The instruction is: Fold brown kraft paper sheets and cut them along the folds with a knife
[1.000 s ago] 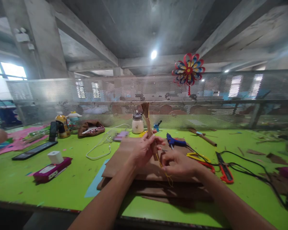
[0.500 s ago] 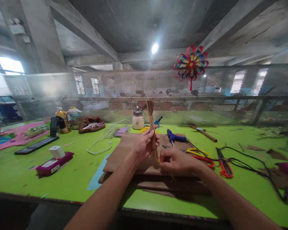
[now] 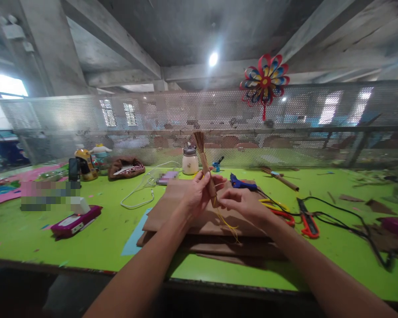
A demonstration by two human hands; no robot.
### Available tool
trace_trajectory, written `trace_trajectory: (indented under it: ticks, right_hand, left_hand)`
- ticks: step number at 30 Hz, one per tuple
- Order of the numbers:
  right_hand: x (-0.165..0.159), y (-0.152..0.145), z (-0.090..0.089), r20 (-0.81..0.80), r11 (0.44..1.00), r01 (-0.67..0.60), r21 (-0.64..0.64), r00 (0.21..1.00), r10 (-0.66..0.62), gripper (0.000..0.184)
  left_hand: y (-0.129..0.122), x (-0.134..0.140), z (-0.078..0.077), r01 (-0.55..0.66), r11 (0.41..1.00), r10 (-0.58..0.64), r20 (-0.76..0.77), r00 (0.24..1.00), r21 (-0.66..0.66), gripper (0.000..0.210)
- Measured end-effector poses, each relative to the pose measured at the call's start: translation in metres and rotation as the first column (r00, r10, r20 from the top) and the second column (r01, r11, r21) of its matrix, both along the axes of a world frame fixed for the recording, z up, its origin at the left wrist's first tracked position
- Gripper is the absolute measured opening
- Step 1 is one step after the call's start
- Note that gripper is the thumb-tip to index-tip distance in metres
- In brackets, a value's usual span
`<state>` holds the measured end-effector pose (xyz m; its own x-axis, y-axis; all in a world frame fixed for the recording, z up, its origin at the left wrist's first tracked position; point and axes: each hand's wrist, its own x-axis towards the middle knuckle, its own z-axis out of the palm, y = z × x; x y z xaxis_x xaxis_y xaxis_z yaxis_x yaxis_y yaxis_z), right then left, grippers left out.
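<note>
The left hand (image 3: 199, 194) is grasping the brush (image 3: 204, 162) around its shaft, above the paper (image 3: 174, 205). Its long axis is standing near upright, the bristled top tilting left and away, the lower end pointing down toward the right hand (image 3: 243, 204). That hand is hovering just beside this end, fingers curling; whether they are pinching anything, I cannot tell. Yellow string (image 3: 226, 222) is dangling from the end in thin, loose strands. The bristles are fanning out stiff and straight from a smooth brown wrap; the paper is lying in matt, flat layers on the glossy green table (image 3: 102, 243).
</note>
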<state>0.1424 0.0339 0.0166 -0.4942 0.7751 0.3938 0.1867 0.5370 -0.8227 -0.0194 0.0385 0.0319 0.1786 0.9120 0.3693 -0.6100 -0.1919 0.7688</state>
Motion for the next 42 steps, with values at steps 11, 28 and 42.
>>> trace_trajectory:
  ticks: [11,28,42]
  right_hand:
    - [0.008,0.008,0.006,-0.276,0.908,0.370,0.195,0.909,-0.311,0.030]
    - [0.029,0.007,0.033,-0.571,0.964,0.235,-0.123,0.778,-0.262,0.022]
    - [0.036,0.008,0.035,-0.581,0.946,0.168,-0.276,0.755,-0.304,0.018]
  left_hand:
    - [0.000,-0.005,-0.001,0.077,0.996,-0.082,-0.170,0.982,-0.033,0.043]
    - [-0.010,0.008,-0.003,0.283,0.951,-0.309,-0.390,0.868,-0.124,0.034]
    - [-0.005,0.005,-0.009,0.279,0.952,-0.305,-0.502,0.809,-0.128,0.032]
